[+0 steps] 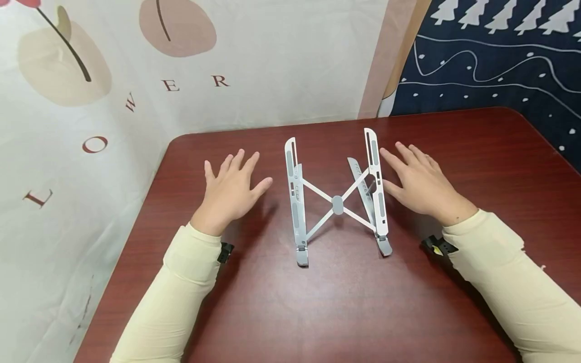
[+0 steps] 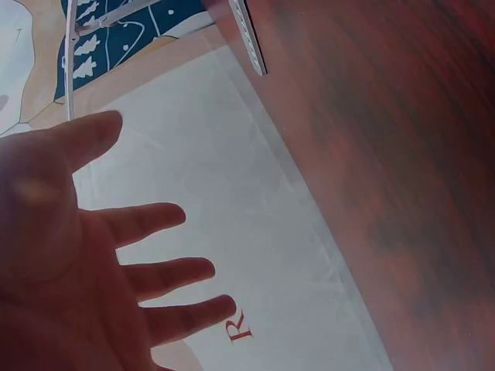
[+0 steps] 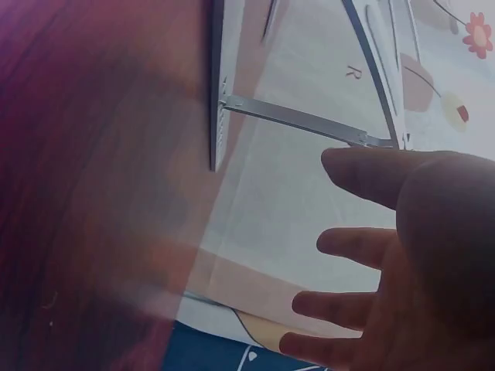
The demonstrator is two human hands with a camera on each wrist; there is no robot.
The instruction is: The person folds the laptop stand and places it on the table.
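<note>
A silver folding laptop stand (image 1: 337,205) stands unfolded on the table, its crossed bars joining two slanted side arms. To its left, my left hand (image 1: 230,194) hovers with fingers spread and holds nothing. My right hand (image 1: 422,184) is on the other side, fingers spread, its thumb and index fingertips right at the stand's right arm in the head view. In the left wrist view the palm (image 2: 46,232) faces the camera, with part of the stand (image 2: 249,35) at the top. The right wrist view shows the right thumb (image 3: 371,174) below the stand's support strut (image 3: 298,117).
The dark red wooden table (image 1: 345,312) has rounded far corners. A pale printed cloth (image 1: 281,60) hangs along its left and far sides, and a navy cloth with white trees (image 1: 490,65) hangs at the far right. Dark wrist straps (image 1: 225,252) show at both cuffs.
</note>
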